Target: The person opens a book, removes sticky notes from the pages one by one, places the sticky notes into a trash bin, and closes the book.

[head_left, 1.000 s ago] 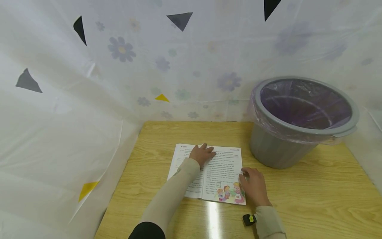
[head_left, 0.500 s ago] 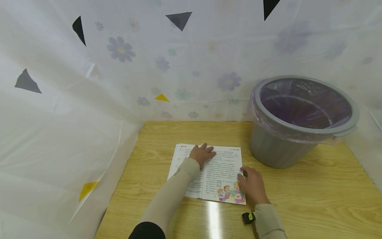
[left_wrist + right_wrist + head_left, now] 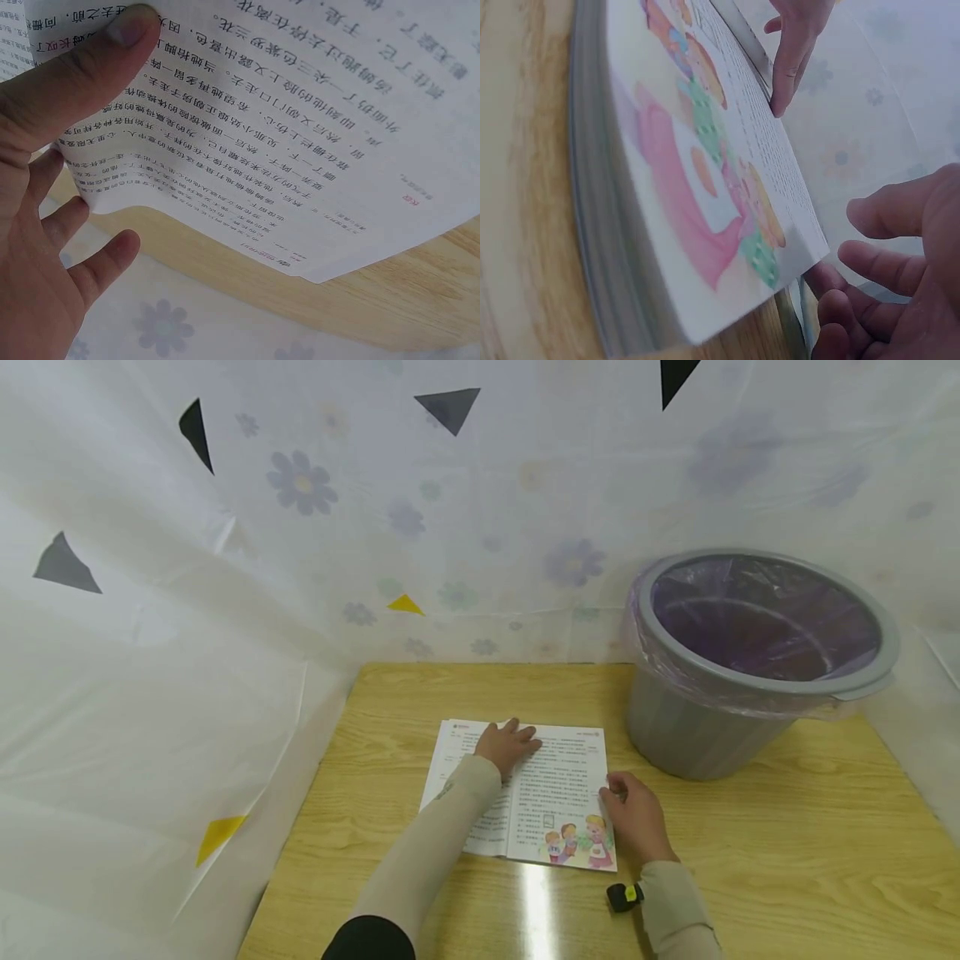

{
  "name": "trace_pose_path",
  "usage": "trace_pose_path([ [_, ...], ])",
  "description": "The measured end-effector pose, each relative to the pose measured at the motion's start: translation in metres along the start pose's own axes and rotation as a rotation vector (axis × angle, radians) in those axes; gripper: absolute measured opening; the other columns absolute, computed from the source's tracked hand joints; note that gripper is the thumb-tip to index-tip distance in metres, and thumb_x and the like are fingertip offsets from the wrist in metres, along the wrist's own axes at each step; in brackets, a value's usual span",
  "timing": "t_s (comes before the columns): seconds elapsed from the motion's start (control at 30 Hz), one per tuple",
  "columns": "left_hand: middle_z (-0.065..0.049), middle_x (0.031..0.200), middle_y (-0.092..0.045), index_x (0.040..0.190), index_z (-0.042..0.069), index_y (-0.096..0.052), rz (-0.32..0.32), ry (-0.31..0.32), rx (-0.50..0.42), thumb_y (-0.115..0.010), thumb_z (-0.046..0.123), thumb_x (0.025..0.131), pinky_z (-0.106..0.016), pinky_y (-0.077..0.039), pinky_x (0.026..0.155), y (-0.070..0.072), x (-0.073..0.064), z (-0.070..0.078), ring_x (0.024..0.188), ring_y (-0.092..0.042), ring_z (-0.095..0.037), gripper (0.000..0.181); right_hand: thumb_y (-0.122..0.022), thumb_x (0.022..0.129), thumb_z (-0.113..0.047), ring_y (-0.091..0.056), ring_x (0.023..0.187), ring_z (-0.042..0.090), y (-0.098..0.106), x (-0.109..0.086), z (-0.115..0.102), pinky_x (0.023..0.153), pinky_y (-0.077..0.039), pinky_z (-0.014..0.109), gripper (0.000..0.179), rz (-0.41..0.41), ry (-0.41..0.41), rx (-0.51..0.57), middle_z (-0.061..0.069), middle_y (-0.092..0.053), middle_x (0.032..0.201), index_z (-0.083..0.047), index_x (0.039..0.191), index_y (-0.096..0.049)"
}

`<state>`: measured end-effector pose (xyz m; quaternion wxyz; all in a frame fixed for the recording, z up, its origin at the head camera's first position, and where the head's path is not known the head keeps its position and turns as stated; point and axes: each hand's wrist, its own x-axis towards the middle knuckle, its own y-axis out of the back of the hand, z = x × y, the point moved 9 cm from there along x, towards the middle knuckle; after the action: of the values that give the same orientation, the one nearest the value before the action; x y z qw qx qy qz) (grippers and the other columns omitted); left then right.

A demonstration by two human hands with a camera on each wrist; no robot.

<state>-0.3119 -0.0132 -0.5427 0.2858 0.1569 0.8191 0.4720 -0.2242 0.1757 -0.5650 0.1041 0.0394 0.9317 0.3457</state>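
While the left hand (image 3: 506, 747) rested with spread fingers on the open white paper book with printed text (image 3: 558, 785), the right hand (image 3: 636, 818) was at its right edge, fingers loosely bent, pinching nothing visible. The book lay on the yellow wood-grain table (image 3: 750, 868). Its pages seemed light, soft and easily creased, best taken by the outer edge. I counted one book, one table, one round grey plastic bin (image 3: 693, 739) and one thin purple plastic liner (image 3: 765, 627).

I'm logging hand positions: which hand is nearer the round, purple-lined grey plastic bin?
Right: the right hand is close to the bin, at its near left; the left hand is farther left, on the open white printed book.
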Motion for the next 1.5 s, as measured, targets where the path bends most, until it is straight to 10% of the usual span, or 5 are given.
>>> trace_pose_path([
  [0.4,0.011,0.16,-0.036,0.149,0.037,-0.039,0.072,-0.083,0.045,-0.062,0.021,0.098,-0.039,-0.049,0.111,0.005,-0.015,-0.003,0.148,-0.036,-0.017,0.058,-0.056,0.099,-0.02,-0.058,0.097,0.025,0.0,0.001,-0.003,0.082,-0.049,0.034,0.04,0.001,-0.013,0.039,0.017,-0.065,0.114,-0.002,0.134,-0.058],
  [0.73,0.004,0.166,-0.026,0.157,0.029,-0.028,0.191,-0.104,0.044,-0.076,0.048,0.084,-0.042,-0.046,0.113,0.009,-0.033,-0.018,0.148,-0.038,-0.021,0.089,-0.056,0.1,-0.018,-0.062,0.108,0.029,-0.01,-0.015,-0.042,0.089,-0.053,0.04,0.04,-0.031,0.125,0.153,0.018,-0.06,0.13,-0.004,0.138,-0.054],
  [1.17,-0.002,0.159,-0.039,0.147,0.021,-0.046,0.443,-0.181,-0.046,-0.063,0.035,0.097,-0.035,-0.055,0.099,0.079,-0.056,-0.008,0.139,-0.048,-0.02,0.055,-0.063,0.094,-0.018,-0.048,0.136,0.039,-0.043,-0.042,-0.097,0.109,-0.044,0.057,0.046,-0.126,0.394,0.091,0.018,-0.047,0.15,-0.006,0.137,-0.055],
  [1.5,0.004,0.144,-0.058,0.14,0.022,-0.056,0.093,-0.183,-0.284,-0.049,0.034,0.104,-0.039,-0.055,0.1,0.06,-0.044,-0.001,0.128,-0.059,-0.019,0.039,-0.065,0.095,-0.018,-0.051,0.135,0.04,-0.066,-0.07,-0.119,0.104,-0.048,0.058,0.033,-0.112,0.616,0.161,0.018,-0.052,0.147,-0.007,0.126,-0.065],
])
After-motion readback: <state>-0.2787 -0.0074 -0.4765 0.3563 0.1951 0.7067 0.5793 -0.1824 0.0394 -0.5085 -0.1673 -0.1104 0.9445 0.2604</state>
